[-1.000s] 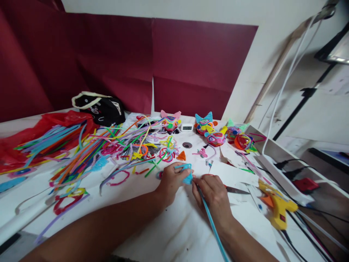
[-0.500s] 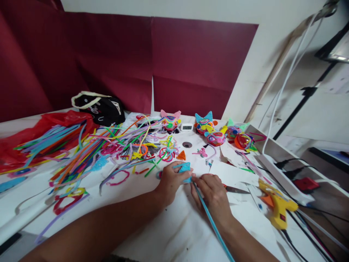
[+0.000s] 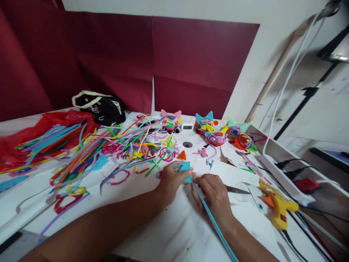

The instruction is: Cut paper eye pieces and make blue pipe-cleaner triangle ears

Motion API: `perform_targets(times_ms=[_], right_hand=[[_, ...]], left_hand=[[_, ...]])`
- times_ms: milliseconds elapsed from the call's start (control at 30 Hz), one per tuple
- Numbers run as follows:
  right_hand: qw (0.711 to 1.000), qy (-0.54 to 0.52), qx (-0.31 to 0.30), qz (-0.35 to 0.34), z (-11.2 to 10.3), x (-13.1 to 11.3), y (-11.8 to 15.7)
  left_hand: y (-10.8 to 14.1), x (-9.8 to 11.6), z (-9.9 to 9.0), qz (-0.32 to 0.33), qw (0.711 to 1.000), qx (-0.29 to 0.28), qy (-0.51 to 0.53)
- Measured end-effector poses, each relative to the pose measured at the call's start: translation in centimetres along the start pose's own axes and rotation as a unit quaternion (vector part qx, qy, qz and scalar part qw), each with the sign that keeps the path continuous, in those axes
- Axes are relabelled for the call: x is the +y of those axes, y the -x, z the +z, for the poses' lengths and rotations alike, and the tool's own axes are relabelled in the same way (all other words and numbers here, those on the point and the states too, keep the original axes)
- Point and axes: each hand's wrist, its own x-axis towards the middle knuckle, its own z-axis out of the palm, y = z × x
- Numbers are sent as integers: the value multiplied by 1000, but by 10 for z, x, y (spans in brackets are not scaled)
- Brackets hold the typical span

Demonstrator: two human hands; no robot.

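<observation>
My left hand (image 3: 171, 182) pinches a small light-blue piece (image 3: 185, 167) made of pipe cleaner rows, its face turned up between thumb and fingers. From its lower edge a long blue pipe cleaner (image 3: 211, 216) runs down toward the front of the table. My right hand (image 3: 214, 194) is closed around that pipe cleaner close to the piece; its fingertips are partly hidden. Just beyond my hands lies an orange pipe cleaner triangle (image 3: 182, 155). Scissors (image 3: 236, 190) rest beside my right hand, blade pointing right.
Piles of coloured pipe cleaners (image 3: 81, 156) spread over the left, some on a red plastic bag (image 3: 60, 116). Decorated cat-eared masks (image 3: 205, 125) stand at the back near a small digital clock (image 3: 187, 127). A yellow glue gun (image 3: 279, 207) and a power strip (image 3: 286, 178) are at right.
My right hand's fingers have shifted slightly at the pipe cleaner beside the blue piece. My left hand keeps its hold, and the other things stay where they were.
</observation>
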Motion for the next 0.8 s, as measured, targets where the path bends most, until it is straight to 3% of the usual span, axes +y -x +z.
perform_targets(times_ms=[800], right_hand=[[1000, -19, -3, 2, 2, 4, 1]], left_hand=[[-2, -5, -2, -3, 1000, 2, 12]])
